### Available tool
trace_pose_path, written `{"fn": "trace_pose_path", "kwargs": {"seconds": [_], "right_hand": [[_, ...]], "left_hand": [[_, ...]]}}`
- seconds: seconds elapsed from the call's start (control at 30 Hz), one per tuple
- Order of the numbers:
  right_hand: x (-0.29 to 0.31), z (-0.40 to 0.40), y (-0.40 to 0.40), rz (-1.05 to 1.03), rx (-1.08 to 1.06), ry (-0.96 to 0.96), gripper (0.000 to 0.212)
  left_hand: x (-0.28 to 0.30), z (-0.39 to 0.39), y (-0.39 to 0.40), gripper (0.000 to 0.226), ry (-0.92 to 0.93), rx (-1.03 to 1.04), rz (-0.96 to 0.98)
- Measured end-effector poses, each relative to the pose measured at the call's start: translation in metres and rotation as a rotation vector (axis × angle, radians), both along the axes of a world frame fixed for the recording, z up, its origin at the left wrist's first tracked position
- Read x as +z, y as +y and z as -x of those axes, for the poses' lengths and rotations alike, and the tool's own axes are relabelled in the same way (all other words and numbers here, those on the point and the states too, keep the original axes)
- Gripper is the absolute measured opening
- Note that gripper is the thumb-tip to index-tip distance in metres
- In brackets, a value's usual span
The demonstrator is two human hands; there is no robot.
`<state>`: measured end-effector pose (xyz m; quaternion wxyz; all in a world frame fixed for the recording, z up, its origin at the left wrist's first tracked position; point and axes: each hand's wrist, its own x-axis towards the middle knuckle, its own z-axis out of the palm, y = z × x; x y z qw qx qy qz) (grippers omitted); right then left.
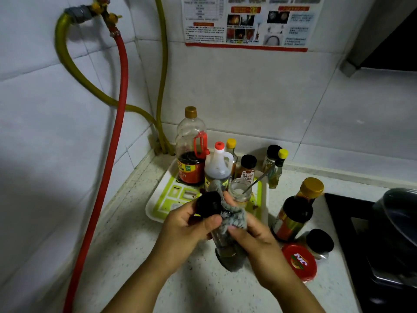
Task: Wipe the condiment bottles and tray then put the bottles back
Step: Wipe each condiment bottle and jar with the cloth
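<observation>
My left hand (189, 224) grips a small black-capped spice bottle (208, 203) by its top, held above the counter. My right hand (252, 236) holds a grey cloth (234, 216) wrapped round the bottle's body. Behind them lies a white and green tray (164, 199) carrying a large soy sauce bottle (191, 154), a white vinegar jug (217, 168), a yellow-capped bottle (231, 145), a black-capped spice jar (247, 166) and an open glass jar (240, 190) with a spoon in it.
Off the tray to the right stand several bottles (293, 215) and a red lid (299, 262) on the speckled counter (140, 256). A black stove with a pot (397, 222) fills the right edge. Red and yellow hoses (108, 154) run down the left wall.
</observation>
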<state>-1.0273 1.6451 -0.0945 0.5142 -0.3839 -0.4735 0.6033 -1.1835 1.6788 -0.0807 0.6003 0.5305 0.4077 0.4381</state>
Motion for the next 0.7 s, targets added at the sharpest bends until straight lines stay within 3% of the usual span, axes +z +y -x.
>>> {"fn": "trace_pose_path", "kwargs": {"seconds": [0.2, 0.33, 0.5, 0.63, 0.7], "right_hand": [[-0.01, -0.001, -0.004, -0.173, -0.056, -0.206, 0.05], [-0.018, -0.001, -0.003, -0.138, -0.148, -0.139, 0.041], [-0.014, 0.004, -0.005, -0.023, -0.166, -0.171, 0.059], [-0.024, 0.011, -0.005, -0.233, -0.303, -0.615, 0.067], [-0.028, 0.016, -0.004, -0.311, -0.339, -0.761, 0.069]], "left_hand": [[0.001, 0.003, 0.004, 0.036, -0.098, 0.173, 0.061], [-0.004, -0.001, 0.0, 0.039, -0.157, 0.235, 0.093], [-0.005, -0.004, -0.002, 0.041, -0.163, 0.27, 0.11], [-0.005, -0.005, -0.001, 0.059, -0.117, 0.282, 0.093], [-0.005, -0.008, -0.001, 0.05, -0.086, 0.278, 0.074]]}}
